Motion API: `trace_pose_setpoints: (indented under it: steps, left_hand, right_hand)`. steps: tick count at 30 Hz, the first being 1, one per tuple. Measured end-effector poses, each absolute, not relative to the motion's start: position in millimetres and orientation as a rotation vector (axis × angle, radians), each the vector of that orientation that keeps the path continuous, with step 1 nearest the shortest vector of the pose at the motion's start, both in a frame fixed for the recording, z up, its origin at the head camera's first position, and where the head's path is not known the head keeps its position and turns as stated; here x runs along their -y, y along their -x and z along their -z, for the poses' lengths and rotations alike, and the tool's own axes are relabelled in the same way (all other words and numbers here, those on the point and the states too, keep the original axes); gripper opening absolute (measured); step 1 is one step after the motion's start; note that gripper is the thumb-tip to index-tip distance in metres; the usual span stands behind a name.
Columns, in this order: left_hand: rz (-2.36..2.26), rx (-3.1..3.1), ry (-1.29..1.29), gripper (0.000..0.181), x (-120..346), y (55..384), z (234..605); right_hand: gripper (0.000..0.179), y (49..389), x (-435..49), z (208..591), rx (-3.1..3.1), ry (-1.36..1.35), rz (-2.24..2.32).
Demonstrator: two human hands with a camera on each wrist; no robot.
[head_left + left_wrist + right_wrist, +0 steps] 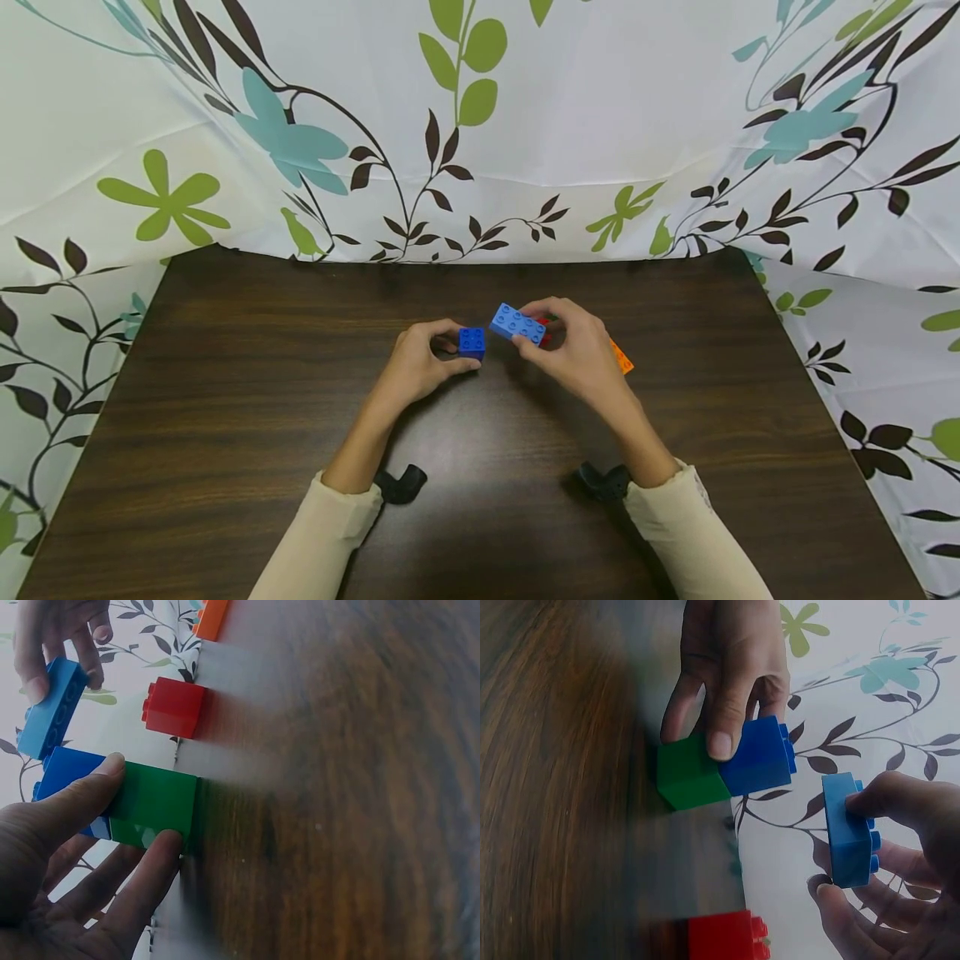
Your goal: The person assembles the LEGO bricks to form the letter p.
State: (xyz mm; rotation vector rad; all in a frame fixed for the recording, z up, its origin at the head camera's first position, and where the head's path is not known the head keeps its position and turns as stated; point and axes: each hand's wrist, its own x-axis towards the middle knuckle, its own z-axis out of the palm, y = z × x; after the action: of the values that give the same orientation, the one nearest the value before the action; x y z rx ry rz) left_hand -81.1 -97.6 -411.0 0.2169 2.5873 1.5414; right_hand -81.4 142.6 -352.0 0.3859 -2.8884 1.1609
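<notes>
My left hand [420, 362] pinches a dark blue block [472, 342] stacked on a green block [154, 804], steadying them on the counter [225, 400]. My right hand [573, 350] grips a light blue brick [517, 324] just above, studs up, near the stack.

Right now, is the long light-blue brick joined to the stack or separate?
Separate: the right hand holds the long light-blue plastic brick apart from the dark-blue-on-green brick stack.
</notes>
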Motion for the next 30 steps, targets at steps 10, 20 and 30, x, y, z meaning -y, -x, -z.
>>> trace_pose_setpoints:
  steps: [10, 20, 30]
  left_hand:
    - [-1.526, -2.596, -0.23, 0.033, 97.7, 80.9, 411.2]
    - [-1.488, -2.597, -0.214, 0.031, 96.8, 80.2, 410.2]
    - [-1.466, -2.608, -0.211, 0.031, 97.4, 79.6, 410.5]
  right_hand:
    - [0.034, 81.7, -130.8, 350.5, 2.877, -0.461, -1.194]
    - [0.033, 80.9, -121.9, 354.6, 2.906, -0.514, -1.244]
    - [0.034, 83.2, -120.2, 358.4, 2.908, -0.581, -1.195]
